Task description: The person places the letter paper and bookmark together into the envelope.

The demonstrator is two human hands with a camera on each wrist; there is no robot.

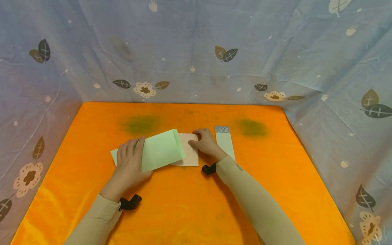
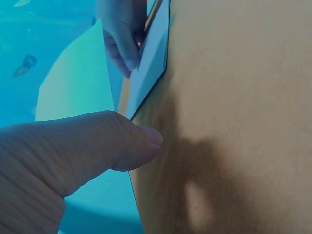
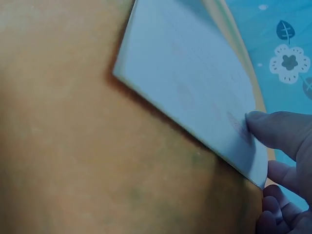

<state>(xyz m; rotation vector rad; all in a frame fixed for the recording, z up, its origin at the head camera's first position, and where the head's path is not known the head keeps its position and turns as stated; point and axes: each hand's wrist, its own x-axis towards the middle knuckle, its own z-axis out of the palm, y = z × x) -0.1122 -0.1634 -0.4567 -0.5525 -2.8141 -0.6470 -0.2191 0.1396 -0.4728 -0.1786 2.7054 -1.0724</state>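
Observation:
My left hand (image 1: 130, 166) grips a pale green paper envelope (image 1: 162, 149) across its width, fingers over the far side. Its thumb lies by the near edge, seen close up in the left wrist view. The envelope is tilted, and its folded right end overlaps a pale pink square card (image 1: 190, 154). At that card's right edge, my right hand (image 1: 208, 144) pinches it. In the right wrist view the thumb presses on the top face of the card (image 3: 195, 92), with the other fingers at its edge. The envelope hides the card's left part.
A long pale card strip (image 1: 225, 143) with a dark lacy pattern at its far end lies just right of my right hand. Orange cloth (image 1: 183, 211) covers the table. Grey-blue patterned curtains (image 1: 196, 34) stand behind and at both sides.

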